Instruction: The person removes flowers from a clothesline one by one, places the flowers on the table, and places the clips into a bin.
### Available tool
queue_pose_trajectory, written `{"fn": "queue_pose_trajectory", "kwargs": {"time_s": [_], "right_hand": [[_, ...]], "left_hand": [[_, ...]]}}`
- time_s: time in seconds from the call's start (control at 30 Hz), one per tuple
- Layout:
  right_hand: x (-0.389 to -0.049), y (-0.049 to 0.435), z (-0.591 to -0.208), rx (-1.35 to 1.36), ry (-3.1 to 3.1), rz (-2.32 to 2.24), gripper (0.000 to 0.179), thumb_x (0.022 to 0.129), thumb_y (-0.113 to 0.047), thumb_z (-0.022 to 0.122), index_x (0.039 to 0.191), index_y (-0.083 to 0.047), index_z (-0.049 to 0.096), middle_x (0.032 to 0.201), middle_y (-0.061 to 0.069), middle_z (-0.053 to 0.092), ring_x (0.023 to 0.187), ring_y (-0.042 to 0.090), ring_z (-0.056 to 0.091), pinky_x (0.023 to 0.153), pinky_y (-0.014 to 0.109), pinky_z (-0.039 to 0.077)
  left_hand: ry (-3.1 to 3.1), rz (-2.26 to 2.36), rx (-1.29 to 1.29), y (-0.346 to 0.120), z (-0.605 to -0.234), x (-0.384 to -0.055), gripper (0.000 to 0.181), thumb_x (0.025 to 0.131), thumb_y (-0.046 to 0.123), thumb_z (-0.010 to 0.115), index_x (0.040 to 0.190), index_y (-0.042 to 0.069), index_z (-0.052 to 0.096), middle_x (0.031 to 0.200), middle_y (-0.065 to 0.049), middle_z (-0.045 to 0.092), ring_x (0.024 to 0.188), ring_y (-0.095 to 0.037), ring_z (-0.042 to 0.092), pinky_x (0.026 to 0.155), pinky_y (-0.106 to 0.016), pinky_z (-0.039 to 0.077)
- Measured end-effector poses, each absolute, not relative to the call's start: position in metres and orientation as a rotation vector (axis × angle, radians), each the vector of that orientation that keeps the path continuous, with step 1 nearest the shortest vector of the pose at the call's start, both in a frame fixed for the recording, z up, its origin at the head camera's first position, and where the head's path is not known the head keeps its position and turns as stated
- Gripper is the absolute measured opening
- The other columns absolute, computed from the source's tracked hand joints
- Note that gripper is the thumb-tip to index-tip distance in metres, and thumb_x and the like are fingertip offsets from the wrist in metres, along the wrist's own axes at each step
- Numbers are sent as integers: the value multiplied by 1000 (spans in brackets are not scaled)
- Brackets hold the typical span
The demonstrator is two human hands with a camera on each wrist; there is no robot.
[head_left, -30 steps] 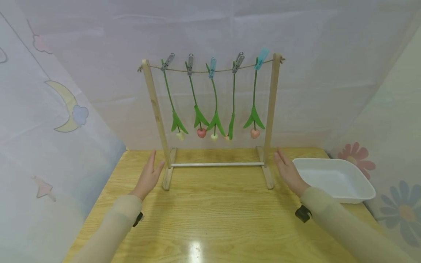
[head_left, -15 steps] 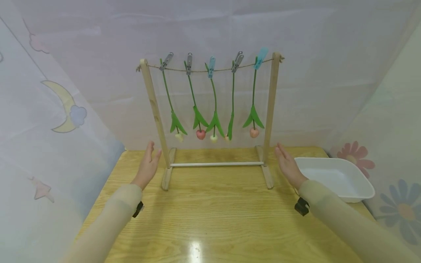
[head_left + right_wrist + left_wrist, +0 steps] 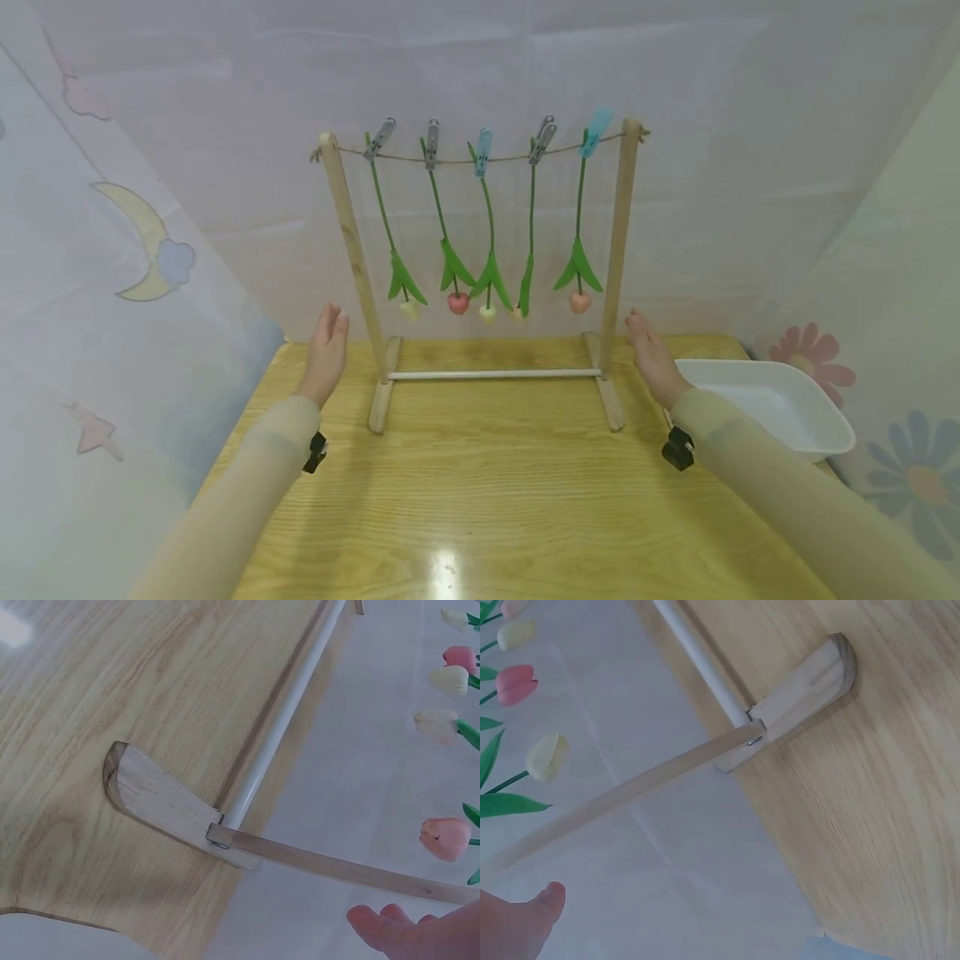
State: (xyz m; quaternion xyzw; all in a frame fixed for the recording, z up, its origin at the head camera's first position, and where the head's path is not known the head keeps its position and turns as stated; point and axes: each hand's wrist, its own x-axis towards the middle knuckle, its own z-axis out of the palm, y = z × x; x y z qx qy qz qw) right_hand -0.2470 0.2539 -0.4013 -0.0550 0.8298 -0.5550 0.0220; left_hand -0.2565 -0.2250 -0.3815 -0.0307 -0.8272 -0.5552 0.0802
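Observation:
A wooden rack [image 3: 349, 242] stands on the table, a twine line [image 3: 457, 163] strung between its two posts. Several artificial tulips hang heads down from the line, among them a red tulip [image 3: 458, 303] and a peach tulip [image 3: 580, 302]. Grey clothespins [image 3: 432, 145] and blue clothespins [image 3: 483, 153] fix their stems to the twine. My left hand [image 3: 326, 357] is raised just outside the left post, fingers extended and holding nothing. Beyond the right post, my right hand [image 3: 654, 360] is likewise raised and holds nothing. In both wrist views only part of each hand shows.
A white plastic tub [image 3: 765, 404] sits at the table's right side, partly behind my right forearm. The wooden table [image 3: 465, 483] meets a pale cloth backdrop [image 3: 735, 167] at the back and sides. A white rod [image 3: 495, 374] joins the rack's feet.
Both hands have risen and moved a little farther forward along the outside of the posts. The left hand has also shifted slightly left. The rack and tulips look unchanged.

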Motion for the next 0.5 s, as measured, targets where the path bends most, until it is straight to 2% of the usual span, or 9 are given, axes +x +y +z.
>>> {"fn": "queue_pose_trajectory", "kwargs": {"time_s": [0.23,0.5], "right_hand": [[-260,253,-394,-222,2599,-1699,68,104,-49,9,154,-6,-8,159,23,2,141,49,14,109,66,17],[-278,252,-388,-211,2628,-1730,69,104,-51,9,155,-8,-8,160,21,2,141,49,15,110,66,17]], "left_hand": [[-2417,-1736,6,-222,-376,-265,70,105,48,27,156,8,1,161,-12,10,147,-27,11,119,-39,10],[-2376,-1760,-50,-218,-373,-275,65,107,41,28,156,10,1,161,-12,9,147,-27,10,119,-40,8]]}}
